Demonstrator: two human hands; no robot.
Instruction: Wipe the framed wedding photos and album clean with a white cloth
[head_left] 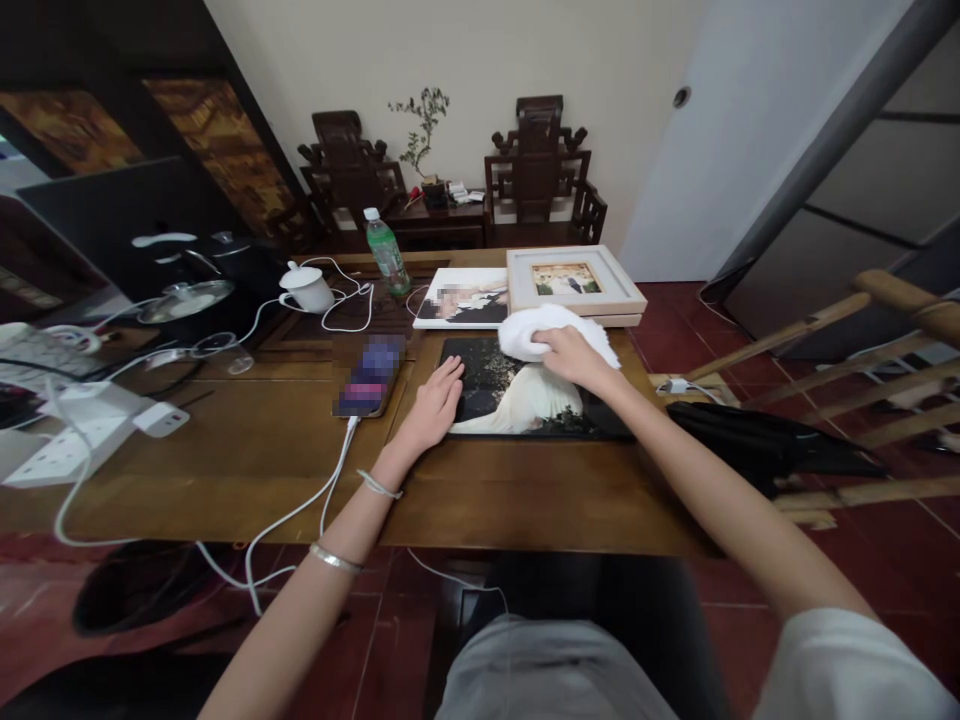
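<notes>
A dark photo panel (480, 385), printed with a white gown, lies flat on the wooden table. Resting at its left edge is my left hand (437, 402), fingers stretched out and holding nothing. My right hand (574, 355) grips a white cloth (525, 330) against the panel's upper right part. The cloth covers that portion of the picture. Just behind the panel sit a white-edged photo print (454, 283) and a pale wood picture frame (622, 285), which holds a small photo.
Left of the panel lies a phone (370, 375) with white cables. A green-labelled bottle (386, 250) and a lidded white cup (309, 288) stand farther back. At far left are a power strip (75, 440) and a pot (187, 300). Wooden rails (795, 340) stand at right.
</notes>
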